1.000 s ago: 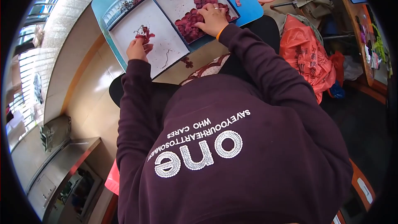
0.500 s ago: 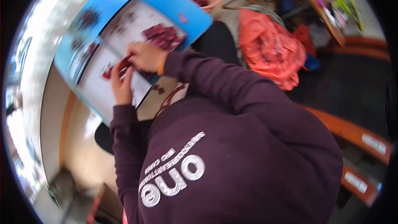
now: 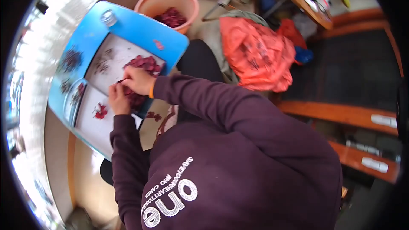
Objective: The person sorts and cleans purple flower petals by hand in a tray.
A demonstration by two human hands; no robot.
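Note:
My left hand [image 3: 119, 99] and my right hand [image 3: 139, 80] meet over the white sheet [image 3: 91, 111] on a blue table. Their fingers are closed together around a small dark red piece [image 3: 124, 81], mostly hidden by the fingertips. Just beyond my right hand lies a heap of similar dark red pieces [image 3: 147, 63], with more partly covered beneath the hands. A brighter red, flower-like cluster [image 3: 100, 111] rests on the white sheet, left of my left hand.
The blue table [image 3: 142, 30] carries a clear glass [image 3: 108, 18] and dark clusters of tiny bits [image 3: 72, 59]. Behind it stands an orange tub [image 3: 194, 10] holding dark red pieces. A red plastic bag [image 3: 255, 51] lies to the right, beside a wooden-framed dark seat [image 3: 341, 66].
My view has shifted, so the table sits lower in it. Both hands have moved off the bright red cluster toward the heap, and the cluster now shows uncovered.

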